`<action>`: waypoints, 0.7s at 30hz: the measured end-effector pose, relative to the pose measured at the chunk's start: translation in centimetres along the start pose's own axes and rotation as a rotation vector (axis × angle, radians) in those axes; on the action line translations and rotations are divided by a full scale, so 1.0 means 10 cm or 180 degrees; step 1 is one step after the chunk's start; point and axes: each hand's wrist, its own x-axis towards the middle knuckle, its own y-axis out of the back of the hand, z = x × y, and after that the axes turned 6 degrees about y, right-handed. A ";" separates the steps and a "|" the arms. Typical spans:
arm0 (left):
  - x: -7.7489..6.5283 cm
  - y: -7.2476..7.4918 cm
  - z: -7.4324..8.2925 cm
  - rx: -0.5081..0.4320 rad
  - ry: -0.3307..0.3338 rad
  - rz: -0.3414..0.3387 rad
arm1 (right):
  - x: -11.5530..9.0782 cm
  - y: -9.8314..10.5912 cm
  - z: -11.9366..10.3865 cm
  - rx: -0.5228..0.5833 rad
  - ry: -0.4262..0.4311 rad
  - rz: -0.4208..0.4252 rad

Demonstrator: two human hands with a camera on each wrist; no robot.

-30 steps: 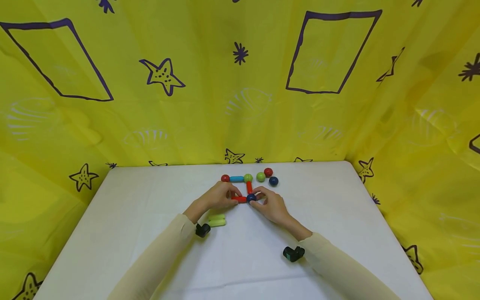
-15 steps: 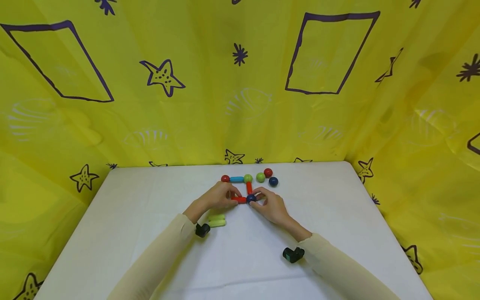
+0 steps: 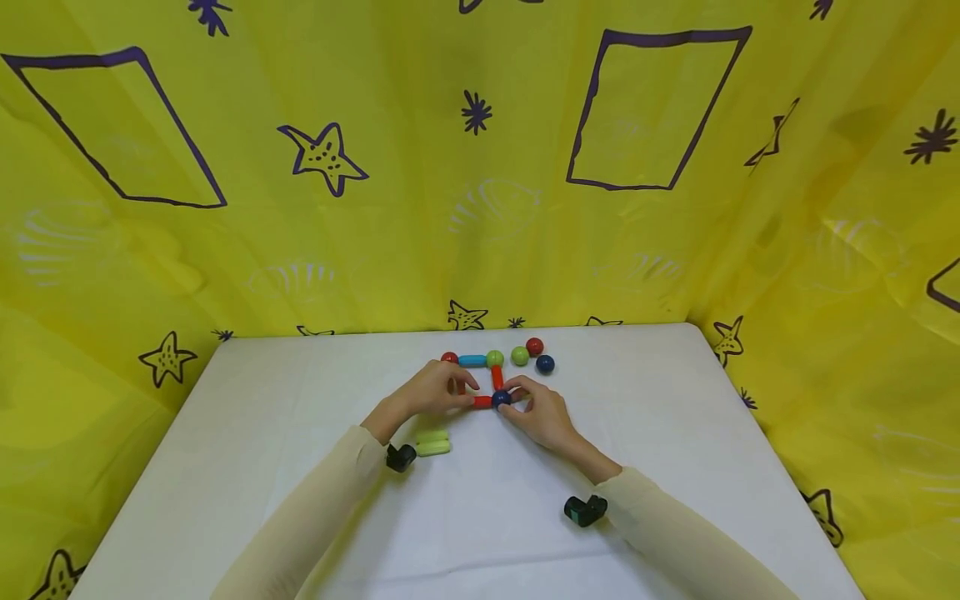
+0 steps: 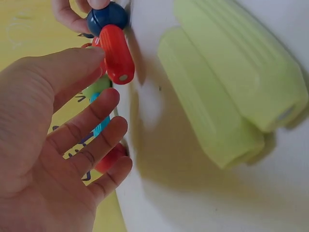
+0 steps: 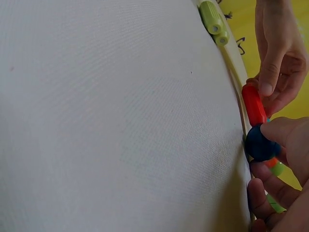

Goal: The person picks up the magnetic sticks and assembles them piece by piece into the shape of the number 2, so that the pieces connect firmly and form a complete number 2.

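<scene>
My right hand pinches a dark blue ball between thumb and fingers, low over the white table. A red ribbed rod extends from that ball toward my left hand. In the left wrist view the left thumb lies beside the rod, and the other fingers are spread, gripping nothing. Another red rod runs from the blue ball back to a green ball. A blue rod joins that green ball to a red ball. A bit of red shows behind the left fingers, mostly hidden.
Two pale green rods lie side by side near the left wrist. Right of the joined pieces sit a loose green ball, a red ball and a dark blue ball. A yellow curtain surrounds the table.
The left hand has shifted slightly left, its thumb and finger parting from the red rod. The right hand keeps its pinch on the blue ball; the joined pieces stay put.
</scene>
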 end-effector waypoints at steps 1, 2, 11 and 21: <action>0.00 0.01 0.00 -0.0009 0.0001 0.0017 | 0.00 0.00 0.00 -0.0005 -0.0012 -0.0002; -0.01 0.02 -0.01 -0.0017 -0.0001 0.0032 | 0.00 -0.01 0.00 -0.0006 -0.0025 -0.0002; 0.00 0.09 -0.01 -0.0003 -0.0038 0.0129 | 0.01 -0.02 -0.02 -0.0001 -0.0134 0.0041; 0.28 0.16 0.09 0.0141 -0.0105 0.0447 | 0.00 -0.02 -0.02 0.0036 -0.0101 0.0068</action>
